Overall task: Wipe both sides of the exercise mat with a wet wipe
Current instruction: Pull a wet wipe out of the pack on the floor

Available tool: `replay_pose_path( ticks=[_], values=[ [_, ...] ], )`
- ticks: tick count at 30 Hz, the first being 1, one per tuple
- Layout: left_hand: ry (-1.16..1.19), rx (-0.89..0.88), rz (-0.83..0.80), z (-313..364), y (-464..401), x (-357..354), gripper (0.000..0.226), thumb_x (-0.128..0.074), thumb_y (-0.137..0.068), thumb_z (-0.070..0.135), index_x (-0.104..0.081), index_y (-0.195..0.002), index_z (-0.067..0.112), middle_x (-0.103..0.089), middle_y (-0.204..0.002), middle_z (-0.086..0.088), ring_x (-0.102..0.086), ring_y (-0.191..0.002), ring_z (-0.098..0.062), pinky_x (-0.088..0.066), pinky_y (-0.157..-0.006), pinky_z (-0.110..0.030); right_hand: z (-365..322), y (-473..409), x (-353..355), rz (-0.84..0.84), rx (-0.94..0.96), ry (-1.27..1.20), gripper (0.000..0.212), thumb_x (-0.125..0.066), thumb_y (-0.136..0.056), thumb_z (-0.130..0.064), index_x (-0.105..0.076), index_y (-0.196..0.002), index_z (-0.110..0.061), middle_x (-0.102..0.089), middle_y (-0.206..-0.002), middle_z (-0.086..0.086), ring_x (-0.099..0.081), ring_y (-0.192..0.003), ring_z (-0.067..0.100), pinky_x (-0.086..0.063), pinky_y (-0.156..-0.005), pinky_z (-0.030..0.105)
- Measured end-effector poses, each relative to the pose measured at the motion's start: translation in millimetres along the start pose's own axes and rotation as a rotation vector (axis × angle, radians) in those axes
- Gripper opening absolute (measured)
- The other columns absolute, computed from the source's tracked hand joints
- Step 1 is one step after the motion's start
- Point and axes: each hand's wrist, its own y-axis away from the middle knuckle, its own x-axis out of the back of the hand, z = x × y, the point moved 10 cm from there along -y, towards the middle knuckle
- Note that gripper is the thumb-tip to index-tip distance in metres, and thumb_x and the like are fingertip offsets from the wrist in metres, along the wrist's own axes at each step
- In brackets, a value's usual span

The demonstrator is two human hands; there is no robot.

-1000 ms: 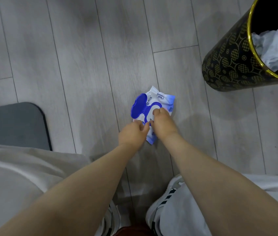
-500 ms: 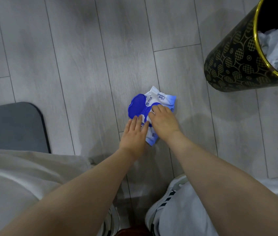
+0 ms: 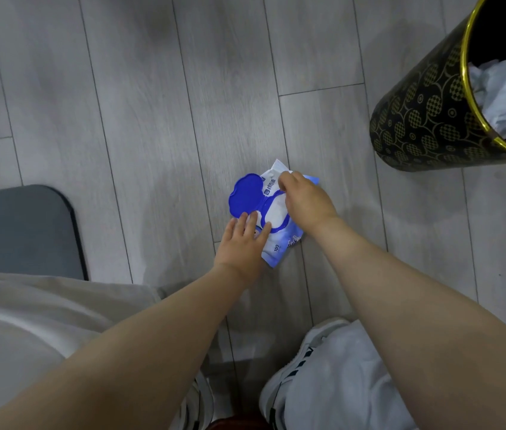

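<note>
Gaping blue-lidded wipe pack (image 3: 276,240)

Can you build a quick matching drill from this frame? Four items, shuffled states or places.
Column one:
1. wet wipe pack
2. blue flip lid
3. exercise mat
4. waste bin

Column two:
A. upper right, crumpled paper inside
B. flipped open, lying to the left of the opening
C. held flat on the floor under the left hand
D. dark grey, at the left edge

Pairs: 1-C, 2-B, 3-D, 4-A. The right hand pinches a wipe at the pack's opening.
</note>
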Motion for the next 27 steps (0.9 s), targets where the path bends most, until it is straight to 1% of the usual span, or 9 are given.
replay_pose_path(
  ticks=[3, 6, 8, 11, 15, 20, 22, 25, 27],
  values=[
    [0.002, -0.002, 0.002, 0, -1, 0, 0.085, -0.055, -0.099, 0.041, 0.004, -0.158, 0.023, 0.01, -0.165, -0.013, 0.01, -0.152, -0.034, -0.002, -0.124, -0.045, -11, 3, -5, -0.101, 0.102, 0.149, 0.02, -0.048, -0.092, -0.006, -0.054, -0.11, -0.01, -0.051, -0.117, 0.01, -0.054, -0.099, 0.028, -0.041, -0.063, 0.036],
    [0.009, -0.002, 0.002, -1, -2, -3, 0.085, -0.054, -0.099, 0.041, 0.006, -0.158, 0.024, 0.011, -0.165, -0.012, 0.012, -0.152, -0.033, 0.0, -0.123, -0.044, -17, 8, -14, -0.13, 0.121, 0.298, 0.026, -0.048, -0.093, -0.009, -0.054, -0.118, -0.01, -0.05, -0.123, 0.006, -0.048, -0.115, 0.023, -0.041, -0.071, 0.032],
    [0.01, -0.003, 0.003, -1, -2, -3, 0.086, -0.054, -0.099, 0.042, 0.007, -0.158, 0.026, 0.012, -0.165, -0.011, 0.012, -0.152, -0.033, 0.001, -0.122, -0.044, -19, 12, -15, -0.09, 0.092, 0.282, 0.028, -0.048, -0.092, -0.014, -0.054, -0.119, -0.008, -0.051, -0.123, 0.007, -0.046, -0.117, 0.023, -0.044, -0.075, 0.032],
    [0.018, 0.006, 0.001, -2, -2, -3, 0.087, -0.054, -0.099, 0.042, 0.007, -0.158, 0.027, 0.013, -0.165, -0.01, 0.013, -0.152, -0.032, 0.001, -0.123, -0.046, -19, 14, -15, -0.056, 0.071, 0.266, 0.03, -0.052, -0.094, -0.023, -0.055, -0.12, -0.01, -0.048, -0.124, 0.008, -0.044, -0.116, 0.023, -0.046, -0.073, 0.032],
    [0.03, 0.013, 0.002, -2, -1, -4, 0.087, -0.053, -0.099, 0.045, 0.009, -0.158, 0.027, 0.014, -0.165, -0.009, 0.015, -0.152, -0.031, 0.001, -0.124, -0.046, -23, 16, -22, -0.096, 0.089, 0.32, 0.026, -0.055, -0.094, -0.019, -0.056, -0.12, -0.014, -0.042, -0.131, 0.008, -0.039, -0.123, 0.024, -0.049, -0.073, 0.033],
    [0.025, 0.018, -0.003, -3, -3, -6, 0.087, -0.051, -0.099, 0.046, 0.011, -0.157, 0.028, 0.016, -0.165, -0.009, 0.015, -0.152, -0.031, 0.001, -0.124, -0.047, -26, 22, -28, -0.136, 0.105, 0.353, 0.029, -0.055, -0.093, -0.015, -0.056, -0.121, -0.012, -0.035, -0.14, 0.008, -0.034, -0.128, 0.025, -0.05, -0.076, 0.033],
    [0.027, 0.018, -0.007, -2, -3, -5, 0.087, -0.051, -0.099, 0.048, 0.011, -0.157, 0.028, 0.016, -0.165, -0.009, 0.016, -0.152, -0.031, 0.001, -0.124, -0.047, -28, 21, -27, -0.13, 0.117, 0.38, 0.029, -0.054, -0.094, -0.015, -0.055, -0.123, -0.012, -0.035, -0.14, 0.008, -0.035, -0.128, 0.025, -0.05, -0.08, 0.034],
    [0.024, 0.016, -0.013, -2, -1, -4, 0.088, -0.05, -0.099, 0.046, 0.013, -0.157, 0.027, 0.017, -0.165, -0.009, 0.016, -0.152, -0.03, 0.001, -0.124, -0.048, -39, 20, -31, -0.135, 0.181, 0.511, 0.031, -0.049, -0.096, -0.018, -0.052, -0.126, -0.012, -0.036, -0.138, 0.01, -0.035, -0.126, 0.026, -0.043, -0.093, 0.039],
    [0.017, 0.014, -0.004, -4, 0, -3, 0.087, -0.051, -0.1, 0.044, 0.013, -0.157, 0.027, 0.016, -0.165, -0.009, 0.015, -0.152, -0.03, 0.002, -0.124, -0.048, -46, 21, -37, -0.141, 0.247, 0.627, 0.031, -0.046, -0.096, -0.019, -0.049, -0.126, -0.01, -0.038, -0.135, 0.01, -0.037, -0.124, 0.027, -0.04, -0.094, 0.043]
  ],
)
